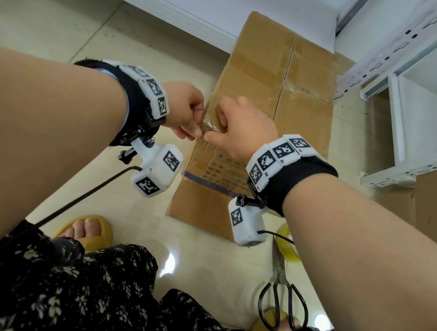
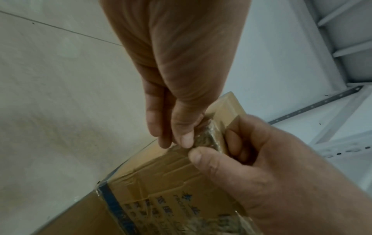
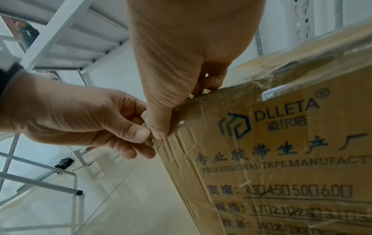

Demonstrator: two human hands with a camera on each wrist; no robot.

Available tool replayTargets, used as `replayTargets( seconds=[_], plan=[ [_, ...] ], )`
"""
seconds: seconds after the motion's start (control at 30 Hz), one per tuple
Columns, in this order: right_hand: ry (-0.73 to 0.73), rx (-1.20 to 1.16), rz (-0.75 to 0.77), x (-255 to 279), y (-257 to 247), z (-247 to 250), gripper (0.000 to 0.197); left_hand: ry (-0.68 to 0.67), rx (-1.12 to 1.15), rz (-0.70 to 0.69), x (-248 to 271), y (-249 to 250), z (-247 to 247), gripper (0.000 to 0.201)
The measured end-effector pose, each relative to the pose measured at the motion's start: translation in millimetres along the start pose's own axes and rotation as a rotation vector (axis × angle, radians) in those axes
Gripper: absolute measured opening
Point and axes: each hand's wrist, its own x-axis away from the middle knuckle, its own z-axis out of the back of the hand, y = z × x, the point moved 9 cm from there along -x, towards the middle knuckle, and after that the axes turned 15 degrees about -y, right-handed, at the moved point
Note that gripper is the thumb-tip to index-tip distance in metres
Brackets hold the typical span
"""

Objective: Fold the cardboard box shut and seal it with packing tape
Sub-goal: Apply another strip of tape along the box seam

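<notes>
Item, centre of the head view: cardboard box [image 1: 263, 109], flaps folded flat, standing on the tiled floor [image 1: 34, 21] with its printed side face toward us. Clear packing tape [image 1: 208, 126] lies over the box's near top-left corner, where both hands meet.

Step in hand, as we judge it: pressing the tape end down over that corner.
- We should keep the strip taut while smoothing it, so that no wrinkles set in.
- We should rub outward from the edge, then down the side face, so that the tape grips both faces.
- The film looks crumpled at the corner; we would flatten it before letting go.

Item, left of centre: left hand [image 1: 185, 111], knuckles up, fingers curled inward, thumb and forefinger pinching the tape at the box's edge. The forearm enters from the left edge of the frame, wrist roughly level.

Item, right of centre: right hand [image 1: 241, 133], fingers curled over the top edge, thumb pressed against the taped corner and touching the left thumb. The forearm comes in from the lower right.

Item, lower right: scissors [image 1: 281, 292] on the floor, beside a yellow roll [image 1: 289, 246] that is partly hidden.

Item, upper right: white metal shelving [image 1: 425, 83].
</notes>
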Motion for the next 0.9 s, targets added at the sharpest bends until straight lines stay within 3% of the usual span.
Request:
replayTargets(
  seconds=[0.2,0.43,0.5,0.6,0.63,0.73,0.83,0.9],
  plan=[
    [-0.127,-0.181,0.014,-3,6,1,0.046,-0.012,0.006,-0.003,-3,1,-3,0.022],
    [0.035,-0.04,-0.018,-1,-8,-2,0.037,-0.045,-0.023,0.097,-2,-3,-3,0.028],
    [-0.025,-0.099,0.009,-2,-6,-1,0.04,0.049,0.046,0.097,0,-4,9,0.026],
    [-0.208,-0.336,0.08,6,10,10,0.038,0.301,0.067,-0.024,13,17,44,0.029],
    [-0.262,-0.373,0.084,11,17,13,0.035,0.299,0.035,-0.067,15,26,46,0.032],
    [-0.332,-0.365,0.039,24,39,10,0.027,0.129,-0.047,-0.126,9,45,25,0.036],
    [-0.282,-0.339,0.04,23,36,6,0.026,0.033,-0.216,-0.101,1,51,3,0.037],
    [-0.243,-0.277,0.05,19,30,6,0.025,0.044,-0.363,-0.067,-3,53,1,0.041]
  ],
)
